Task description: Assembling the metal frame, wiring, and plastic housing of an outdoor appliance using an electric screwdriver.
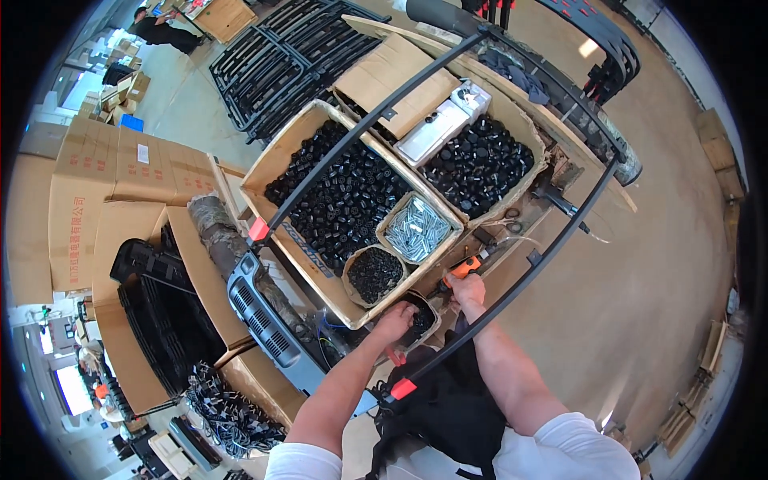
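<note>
My left hand (394, 322) reaches into a small open container (433, 329) of small black parts, and its fingertips are partly hidden there. To the right, my right hand (468, 291) is closed around an orange-and-black hand tool (463, 269), whose exact kind I cannot make out. A black tubular frame (520, 286) with red end pieces (402, 389) arches over the work area, its near end close to my left forearm. Just beyond my hands, a large cardboard bin (346, 302) holds black caps (344, 180), a small box of silver screws (418, 229) and a box of small black pieces (375, 275).
A second bin of black knobs (480, 164) stands at the far right, beside a white box (432, 136). Black metal frames (280, 64) are stacked beyond. Cartons (120, 172), a box of black panels (160, 304) and a grey-blue panel (268, 328) are on the left. Another person (166, 30) stands far off.
</note>
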`<move>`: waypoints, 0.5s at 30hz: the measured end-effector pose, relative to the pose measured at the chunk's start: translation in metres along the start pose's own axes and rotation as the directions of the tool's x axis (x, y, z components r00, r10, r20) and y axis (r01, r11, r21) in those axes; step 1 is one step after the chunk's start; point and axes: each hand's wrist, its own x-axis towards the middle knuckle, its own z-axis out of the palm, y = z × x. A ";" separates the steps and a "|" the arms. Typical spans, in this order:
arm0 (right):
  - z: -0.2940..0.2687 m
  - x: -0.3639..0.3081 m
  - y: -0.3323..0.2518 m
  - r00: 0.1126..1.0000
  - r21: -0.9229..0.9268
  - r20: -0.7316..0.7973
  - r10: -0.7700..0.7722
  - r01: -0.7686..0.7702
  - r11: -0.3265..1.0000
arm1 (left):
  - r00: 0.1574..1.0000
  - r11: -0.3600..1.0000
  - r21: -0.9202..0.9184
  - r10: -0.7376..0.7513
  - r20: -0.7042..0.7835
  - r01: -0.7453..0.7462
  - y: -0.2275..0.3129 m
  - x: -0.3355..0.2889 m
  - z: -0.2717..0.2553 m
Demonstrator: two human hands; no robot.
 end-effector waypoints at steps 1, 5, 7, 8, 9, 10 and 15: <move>0.003 0.000 -0.006 0.997 -0.211 -0.046 -0.053 0.043 0.977 | 0.999 0.990 -0.133 -0.041 0.016 0.043 0.000 -0.003 0.002; 0.014 -0.004 -0.014 0.991 0.033 0.012 0.133 -0.133 0.991 | 0.975 0.834 -0.507 -0.163 0.151 0.218 0.007 -0.016 -0.005; 0.011 0.029 0.025 0.953 0.019 -0.287 -0.098 0.108 0.994 | 0.957 0.734 -0.621 -0.143 0.254 0.275 0.030 -0.018 0.003; 0.013 0.028 0.024 0.957 0.022 -0.271 -0.101 0.112 0.994 | 0.958 0.732 -0.623 -0.153 0.241 0.274 0.032 -0.023 -0.002; 0.013 0.023 0.018 0.980 0.262 -0.174 -0.099 0.143 0.954 | 0.957 0.695 -0.672 -0.083 0.277 0.255 0.031 -0.030 -0.007; 0.009 0.020 0.012 0.990 0.489 -0.078 -0.114 0.137 0.861 | 0.952 0.654 -0.718 -0.009 0.307 0.238 0.030 -0.036 -0.011; -0.079 0.040 0.025 0.687 0.618 0.696 -0.208 -0.426 0.661 | 0.931 0.566 -0.798 0.137 0.340 0.208 0.044 -0.056 -0.013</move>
